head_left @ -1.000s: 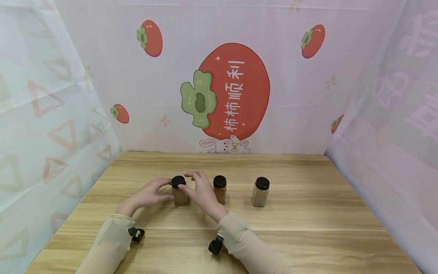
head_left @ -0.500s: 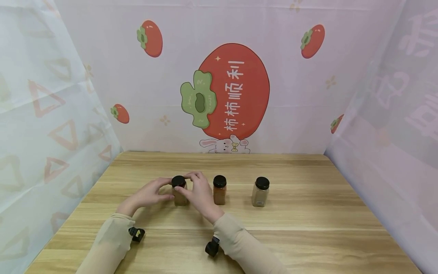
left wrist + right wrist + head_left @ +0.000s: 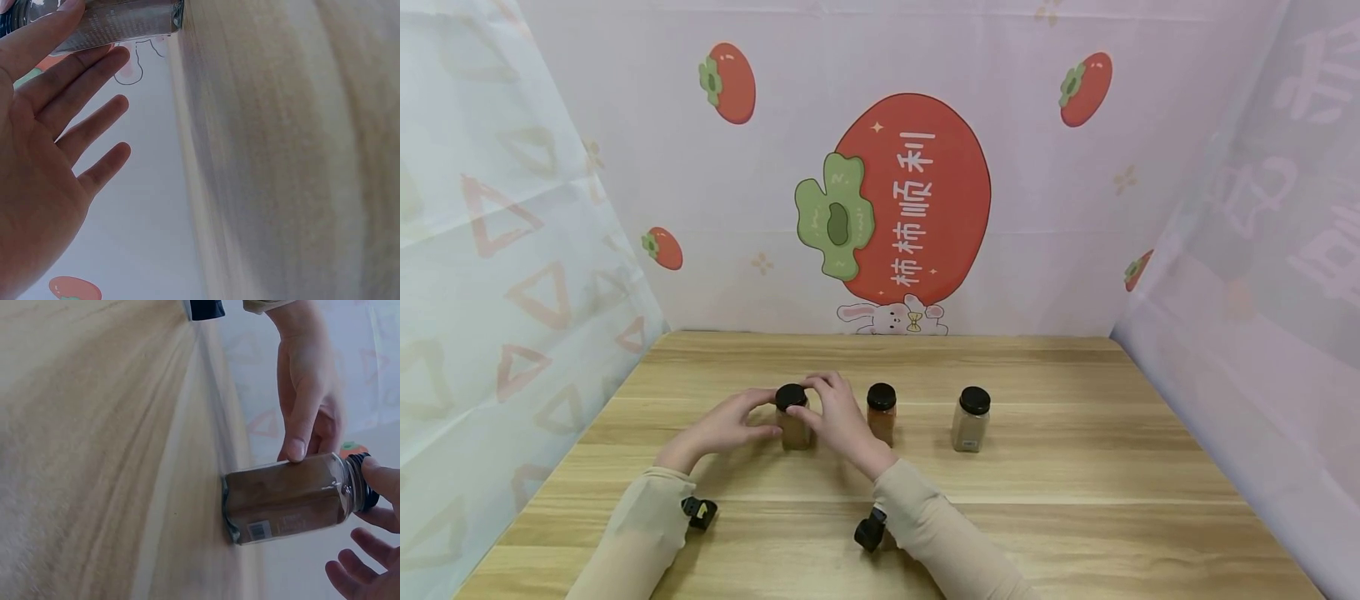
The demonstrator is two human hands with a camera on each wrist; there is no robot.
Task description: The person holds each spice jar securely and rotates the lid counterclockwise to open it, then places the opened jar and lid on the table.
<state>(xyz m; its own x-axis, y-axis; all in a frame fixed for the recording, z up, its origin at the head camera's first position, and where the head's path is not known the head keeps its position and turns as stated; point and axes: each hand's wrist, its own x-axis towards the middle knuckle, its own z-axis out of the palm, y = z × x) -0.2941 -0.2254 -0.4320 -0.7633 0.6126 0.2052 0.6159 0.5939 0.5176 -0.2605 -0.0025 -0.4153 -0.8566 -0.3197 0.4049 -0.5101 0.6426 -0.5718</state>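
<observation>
A clear spice jar (image 3: 795,432) of brown powder stands upright on the wooden table, left of centre, its black lid (image 3: 792,396) on top. My left hand (image 3: 724,423) holds the jar's body from the left between thumb and fingers. In the right wrist view its thumb lies against the jar's wall, and a barcode label shows lower on the glass. My right hand (image 3: 844,423) pinches the black lid with thumb and forefinger from the right. Its other fingers (image 3: 356,569) are spread apart from the jar.
Just right of my right hand stands a black-lidded jar of reddish-brown powder (image 3: 882,417). Farther right is a jar of pale beige powder (image 3: 971,425). The wooden table (image 3: 1075,500) meets a printed cloth backdrop (image 3: 1037,250) behind and at both sides.
My right hand's forefinger has come in to the lid, and its wrist has swung slightly left and then back right. The left hand and the jars keep their places.
</observation>
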